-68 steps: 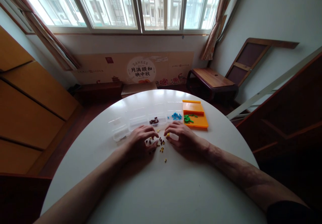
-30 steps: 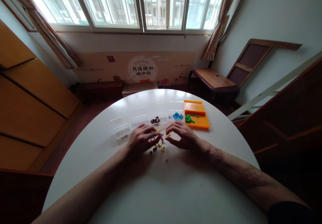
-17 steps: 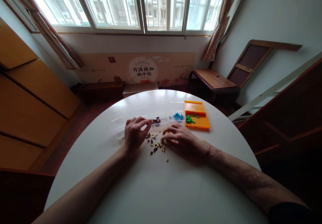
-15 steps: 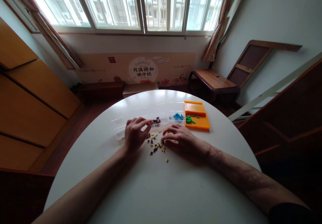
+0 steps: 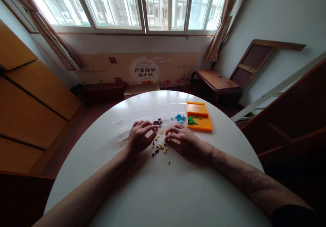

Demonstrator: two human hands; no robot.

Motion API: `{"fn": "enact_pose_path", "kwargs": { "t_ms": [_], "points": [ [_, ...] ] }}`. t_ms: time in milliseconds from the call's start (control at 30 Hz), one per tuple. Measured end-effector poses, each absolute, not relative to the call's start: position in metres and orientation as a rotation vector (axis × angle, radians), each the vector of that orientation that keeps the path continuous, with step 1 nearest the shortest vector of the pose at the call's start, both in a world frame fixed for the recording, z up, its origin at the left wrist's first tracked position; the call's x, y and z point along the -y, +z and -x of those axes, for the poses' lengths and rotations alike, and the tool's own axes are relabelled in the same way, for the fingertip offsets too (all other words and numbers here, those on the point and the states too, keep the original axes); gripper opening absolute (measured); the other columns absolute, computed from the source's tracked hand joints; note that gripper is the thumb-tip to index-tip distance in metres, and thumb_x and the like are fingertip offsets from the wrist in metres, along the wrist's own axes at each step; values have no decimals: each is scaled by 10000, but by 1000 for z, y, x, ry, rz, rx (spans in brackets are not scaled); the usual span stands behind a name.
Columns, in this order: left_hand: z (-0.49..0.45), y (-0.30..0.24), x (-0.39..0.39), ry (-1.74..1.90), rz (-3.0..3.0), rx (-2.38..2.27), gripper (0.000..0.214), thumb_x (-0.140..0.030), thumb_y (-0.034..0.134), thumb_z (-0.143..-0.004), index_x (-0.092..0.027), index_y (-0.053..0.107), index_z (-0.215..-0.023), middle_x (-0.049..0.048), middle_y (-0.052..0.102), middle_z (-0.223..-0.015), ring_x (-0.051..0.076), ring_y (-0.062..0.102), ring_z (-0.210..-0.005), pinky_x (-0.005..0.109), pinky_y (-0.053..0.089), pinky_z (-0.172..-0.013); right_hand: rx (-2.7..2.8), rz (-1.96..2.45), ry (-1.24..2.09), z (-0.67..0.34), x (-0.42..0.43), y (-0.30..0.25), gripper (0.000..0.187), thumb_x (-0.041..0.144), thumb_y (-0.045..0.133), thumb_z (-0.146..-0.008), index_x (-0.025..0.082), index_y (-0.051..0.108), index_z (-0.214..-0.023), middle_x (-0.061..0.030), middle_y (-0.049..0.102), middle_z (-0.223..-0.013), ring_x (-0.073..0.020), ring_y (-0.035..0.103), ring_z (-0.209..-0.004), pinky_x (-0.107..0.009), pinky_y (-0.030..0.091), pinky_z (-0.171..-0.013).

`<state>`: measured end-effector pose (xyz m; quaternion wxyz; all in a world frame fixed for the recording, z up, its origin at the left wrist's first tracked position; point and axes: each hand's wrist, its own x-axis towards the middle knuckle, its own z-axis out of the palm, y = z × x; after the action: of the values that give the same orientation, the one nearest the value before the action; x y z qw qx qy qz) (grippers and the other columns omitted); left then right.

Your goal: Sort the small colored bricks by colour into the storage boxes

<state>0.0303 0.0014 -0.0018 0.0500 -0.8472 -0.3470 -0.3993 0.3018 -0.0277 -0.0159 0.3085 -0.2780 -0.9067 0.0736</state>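
Small dark brown and pale yellow toy bricks point(image 5: 160, 147) lie scattered on the white table between my hands. My left hand point(image 5: 140, 137) hovers beside them, its thumb and forefinger slightly apart and nothing visible between them. Just past its fingertips, a clear plastic box point(image 5: 165, 121) contains dark brown bricks point(image 5: 158, 122). On the other side of the pile, my right hand point(image 5: 182, 139) rests with curled fingers. A small dark brown brick point(image 5: 166, 140) shows at its fingertips. Some yellow pieces are partly covered by this hand.
Blue bricks point(image 5: 180, 118) sit in another clear compartment. Beside it, an orange tray point(image 5: 207, 122) holds green bricks point(image 5: 192, 121). More clear plastic point(image 5: 122, 137) extends behind my left hand. The round white table point(image 5: 158, 189) has a curved far edge; a wooden stool point(image 5: 216, 81) stands beyond.
My left hand has shifted slightly right and nearer to me, away from the box of dark brown bricks. My right hand has moved only a little.
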Motion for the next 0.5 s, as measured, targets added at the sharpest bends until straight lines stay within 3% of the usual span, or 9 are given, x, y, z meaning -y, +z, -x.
{"fn": "enact_pose_path", "kwargs": {
  "t_ms": [500],
  "points": [
    [-30, -4, -1, -1149, 2680, 914, 114, -242, 705, -1030, -261, 810, -988, 13, 810, -923, 176, 722, -827, 369, 491, -832, 2371, 689, 249, -305, 21, -20, 61, 284, 710, -1073, 246, 726, -1027, -55, 784, -1194, -228, 675, -1101, -416, 516, -1043]
  ]
}}
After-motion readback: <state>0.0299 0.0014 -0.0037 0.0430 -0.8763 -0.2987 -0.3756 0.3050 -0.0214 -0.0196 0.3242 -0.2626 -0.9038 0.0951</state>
